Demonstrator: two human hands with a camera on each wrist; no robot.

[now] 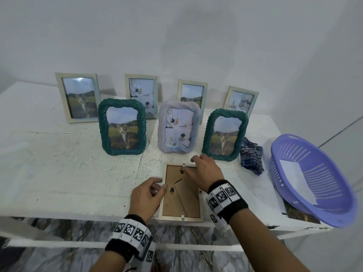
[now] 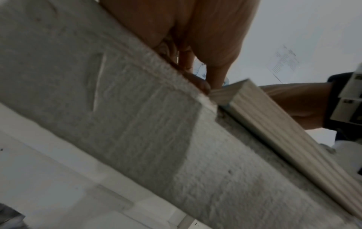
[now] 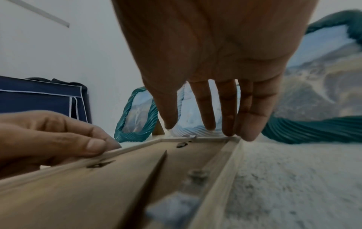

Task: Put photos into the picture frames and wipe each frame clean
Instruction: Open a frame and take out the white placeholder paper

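A light wooden frame (image 1: 181, 193) lies face down at the table's front edge, its brown backing board and folded stand facing up. My left hand (image 1: 149, 193) sits at its left rail, fingers curled and pinching that edge (image 3: 58, 139). In the left wrist view the frame's side (image 2: 274, 124) runs diagonally under my left fingers (image 2: 205, 80). My right hand (image 1: 204, 171) reaches over the far right corner. Its fingers are straight, and the tips touch the top rail (image 3: 211, 124). A checked cloth (image 1: 252, 159) lies bunched to the right.
Several frames with photos stand behind: two green ones (image 1: 122, 127) (image 1: 225, 134), a lilac one (image 1: 178, 127), and pale wooden ones along the wall. A purple basket (image 1: 314, 181) holding paper sits at the right edge, over a loose photo (image 1: 300, 213). White table (image 1: 68, 173).
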